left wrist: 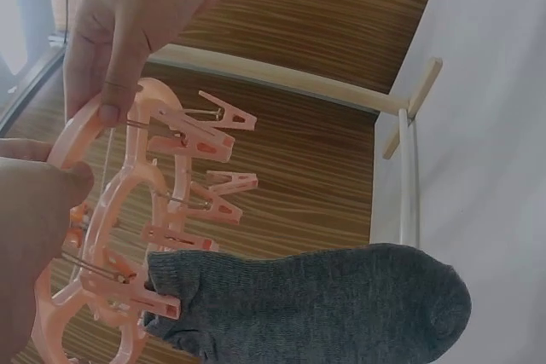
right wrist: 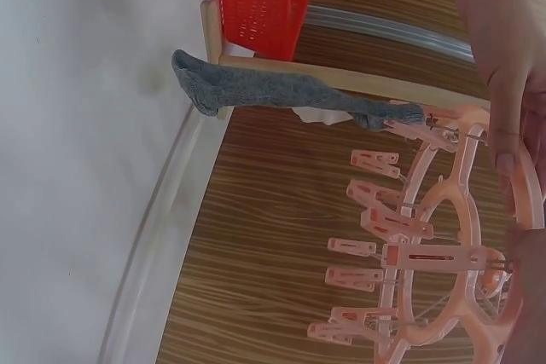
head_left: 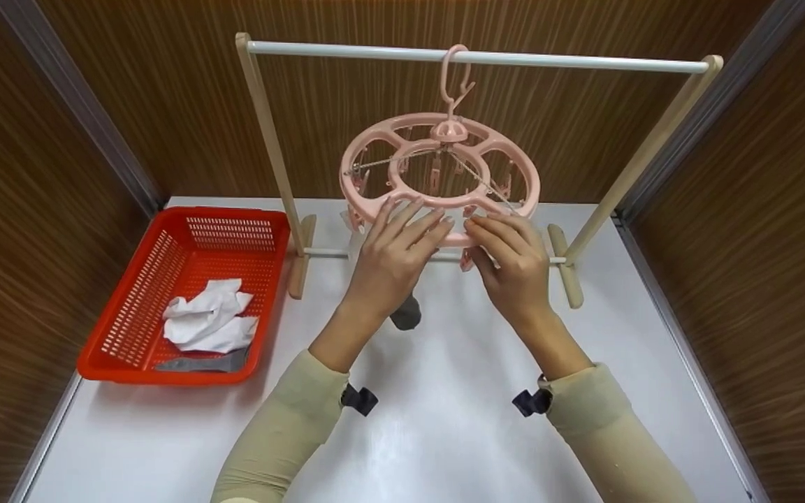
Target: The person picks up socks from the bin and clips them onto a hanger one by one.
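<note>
Both arms are stretched out front and angled in toward each other, backs of the hands facing up, with just a little gap between them. The left hand [head_left: 397, 255] has its fingers over the near rim of a pink clip hanger [head_left: 400, 166] with the thumb underneath, and the right hand [head_left: 518, 265] grips that same rim right next to it, same pose. The hanger's hook is over the white rail [head_left: 584, 61] beyond the hands. A gray sock [left wrist: 316, 304] dangles from a clip below the left hand, and off to its left there's a red basket [head_left: 165, 377] with a white cloth [head_left: 207, 318] inside.
</note>
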